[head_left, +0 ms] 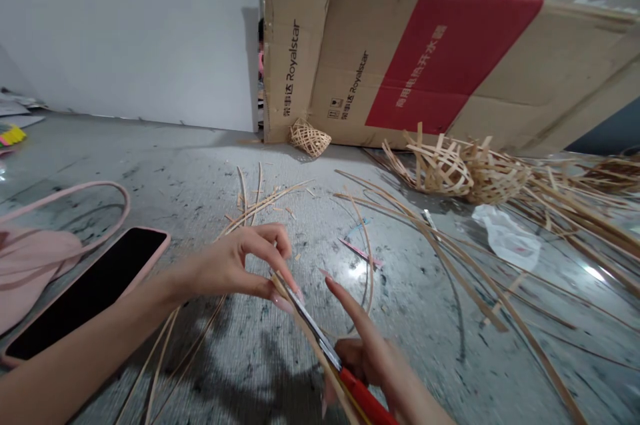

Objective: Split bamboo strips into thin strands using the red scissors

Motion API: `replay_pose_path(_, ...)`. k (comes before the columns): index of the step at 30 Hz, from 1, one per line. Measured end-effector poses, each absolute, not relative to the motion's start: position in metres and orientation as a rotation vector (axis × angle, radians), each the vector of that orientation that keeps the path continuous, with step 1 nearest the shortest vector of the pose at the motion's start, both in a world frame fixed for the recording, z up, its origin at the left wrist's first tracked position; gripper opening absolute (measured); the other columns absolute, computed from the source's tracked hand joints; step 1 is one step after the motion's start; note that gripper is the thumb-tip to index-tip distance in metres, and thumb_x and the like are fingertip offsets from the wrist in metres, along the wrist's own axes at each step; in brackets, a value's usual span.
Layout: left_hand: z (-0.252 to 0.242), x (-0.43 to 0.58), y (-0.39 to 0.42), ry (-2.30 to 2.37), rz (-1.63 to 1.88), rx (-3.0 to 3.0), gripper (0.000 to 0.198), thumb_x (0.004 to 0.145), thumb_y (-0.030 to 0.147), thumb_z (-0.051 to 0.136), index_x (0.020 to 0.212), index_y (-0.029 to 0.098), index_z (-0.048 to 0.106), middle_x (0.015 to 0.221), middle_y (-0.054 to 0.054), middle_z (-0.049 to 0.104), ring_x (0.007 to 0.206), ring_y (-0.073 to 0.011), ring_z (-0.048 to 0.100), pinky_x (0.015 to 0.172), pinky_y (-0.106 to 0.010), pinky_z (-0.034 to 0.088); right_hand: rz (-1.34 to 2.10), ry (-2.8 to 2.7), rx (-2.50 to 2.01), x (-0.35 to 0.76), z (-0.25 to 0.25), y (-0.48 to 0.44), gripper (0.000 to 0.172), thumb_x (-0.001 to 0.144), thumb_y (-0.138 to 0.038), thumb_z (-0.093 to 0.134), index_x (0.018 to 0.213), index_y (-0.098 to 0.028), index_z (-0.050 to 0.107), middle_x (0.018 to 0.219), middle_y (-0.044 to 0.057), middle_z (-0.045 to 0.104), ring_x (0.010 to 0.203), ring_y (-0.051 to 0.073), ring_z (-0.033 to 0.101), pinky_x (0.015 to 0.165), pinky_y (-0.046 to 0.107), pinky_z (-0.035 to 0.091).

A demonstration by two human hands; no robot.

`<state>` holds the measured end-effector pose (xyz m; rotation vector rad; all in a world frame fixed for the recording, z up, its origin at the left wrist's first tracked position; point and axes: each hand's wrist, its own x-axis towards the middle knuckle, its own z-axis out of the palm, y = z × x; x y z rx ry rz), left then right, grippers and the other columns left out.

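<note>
My left hand [245, 261] pinches the end of a flat bamboo strip [309, 337] between thumb and fingers. The strip slants down to the lower right, under my right hand. In my right hand [377, 358] is a pair of scissors [321, 338] with a red handle, its index finger stretched out. The scissor blades lie along the strip, and their tips touch or nearly touch my left fingertips. Whether the blades are apart cannot be made out. Thin bamboo strips [163, 351] pass beneath my left wrist, and crossed strips [253, 210] lie just beyond that hand.
A large cardboard box [385, 58] stands at the back, with a small woven bamboo piece [309, 138] against it. Half-woven baskets [480, 171] and long strips lie at right near a plastic bag [510, 238]. A phone [90, 291] and pink bag [35, 258] are at left.
</note>
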<state>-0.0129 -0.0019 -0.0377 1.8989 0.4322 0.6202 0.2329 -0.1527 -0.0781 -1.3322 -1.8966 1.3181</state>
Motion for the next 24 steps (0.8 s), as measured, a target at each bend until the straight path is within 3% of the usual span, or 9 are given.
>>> replay_pose_path(2,-0.039,-0.012,-0.002,0.45,0.629,1.887,0.016,0.069,0.028,0.082,0.083,0.034,0.079,0.076,0.002,0.052,0.073,-0.0129,0.052,0.072,-0.027,0.044,1.294,-1.892,-1.348,0.23,-0.079,-0.149,0.096,0.087,-0.062,0.056,0.156,-0.022,0.002,0.095,0.009,0.066,0.075,0.024,0.063,0.064,0.037,0.051)
replay_pose_path(5,-0.041,-0.011,-0.001,0.443,0.657,1.869,0.015,0.068,0.031,0.082,0.083,0.034,0.08,0.076,0.002,0.051,0.072,-0.0126,0.051,0.07,-0.027,0.042,1.252,-1.904,-1.406,0.224,-0.081,-0.142,0.117,0.075,-0.039,0.076,0.155,-0.023,-0.008,0.076,0.0,0.063,0.062,0.02,0.055,0.056,0.031,0.044)
replay_pose_path(7,-0.043,-0.011,-0.001,0.429,0.68,1.868,0.015,0.068,0.032,0.082,0.083,0.034,0.08,0.076,0.003,0.05,0.071,-0.0122,0.05,0.07,-0.026,0.042,1.2,-1.932,-1.459,0.221,-0.079,-0.139,0.121,0.071,-0.031,0.079,0.155,-0.024,-0.009,0.069,-0.004,0.06,0.056,0.018,0.05,0.054,0.029,0.041)
replay_pose_path(16,-0.042,-0.011,-0.001,0.469,0.672,1.864,0.014,0.067,0.04,0.082,0.078,0.031,0.08,0.076,0.002,0.05,0.071,-0.0133,0.049,0.071,-0.028,0.042,1.146,-1.991,-1.449,0.216,-0.055,-0.134,0.108,0.075,-0.038,0.076,0.156,-0.022,0.008,0.062,-0.004,0.056,0.053,0.017,0.052,0.051,0.026,0.044)
replay_pose_path(19,-0.043,-0.012,0.0,0.473,0.669,1.86,0.013,0.067,0.037,0.083,0.079,0.032,0.08,0.078,0.002,0.051,0.073,-0.0134,0.05,0.073,-0.028,0.042,1.185,-1.961,-1.442,0.219,-0.059,-0.14,0.107,0.076,-0.04,0.075,0.156,-0.021,0.007,0.063,-0.003,0.056,0.052,0.017,0.05,0.049,0.026,0.044)
replay_pose_path(24,-0.044,-0.013,0.003,0.488,0.653,1.852,0.016,0.067,0.025,0.084,0.081,0.032,0.079,0.081,0.003,0.054,0.076,-0.0122,0.052,0.077,-0.027,0.042,1.328,-1.826,-1.36,0.222,-0.07,-0.149,0.091,0.089,-0.039,0.058,0.156,-0.017,-0.001,0.067,-0.001,0.054,0.05,0.016,0.044,0.045,0.024,0.039)
